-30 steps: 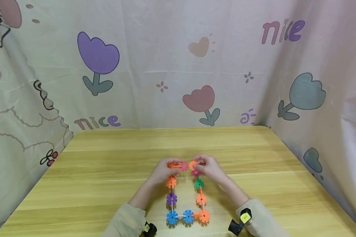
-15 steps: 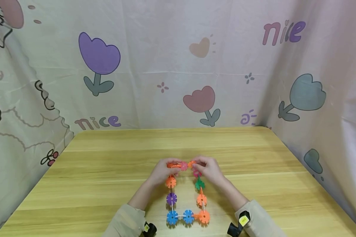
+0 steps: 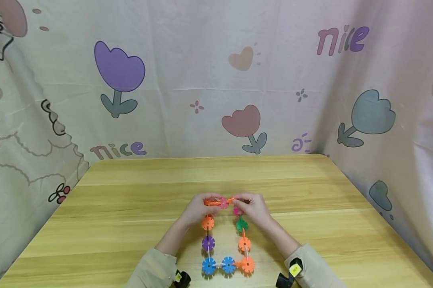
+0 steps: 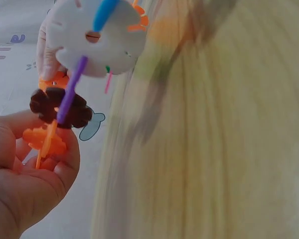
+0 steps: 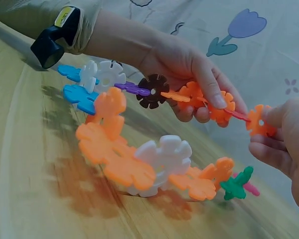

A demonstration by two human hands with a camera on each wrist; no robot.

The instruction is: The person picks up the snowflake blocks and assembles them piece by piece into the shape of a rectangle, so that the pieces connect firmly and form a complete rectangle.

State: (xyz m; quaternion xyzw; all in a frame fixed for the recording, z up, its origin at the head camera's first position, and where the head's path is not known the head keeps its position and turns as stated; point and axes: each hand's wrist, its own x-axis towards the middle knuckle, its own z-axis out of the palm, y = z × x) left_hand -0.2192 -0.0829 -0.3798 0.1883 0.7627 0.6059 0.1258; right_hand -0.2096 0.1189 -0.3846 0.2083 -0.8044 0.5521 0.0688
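A chain of interlocking plastic snowflake discs forms a four-sided loop in the head view. My left hand (image 3: 197,210) grips orange discs (image 5: 220,110) at its far left corner. A pink snowflake disc (image 3: 223,203) projects from them toward my right hand (image 3: 253,208). Between thumb and fingers, the right hand pinches an orange snowflake disc (image 5: 257,119), its rim right at the pink one. Below that hand, another pink disc (image 3: 237,211) and a green disc (image 3: 242,224) continue the right side. A brown disc (image 4: 47,103) and a white disc (image 4: 124,45) show in the left wrist view.
Blue discs (image 3: 209,265) and an orange corner disc (image 3: 247,265) make the near side, low over the wooden table (image 3: 130,232). A purple disc (image 3: 208,243) lies along the left side. A patterned curtain (image 3: 180,60) hangs behind the table.
My right hand has moved slightly left, bringing its orange disc up to the pink one. That disc has turned from face-on to nearly edge-on. My left hand has stayed nearly still.
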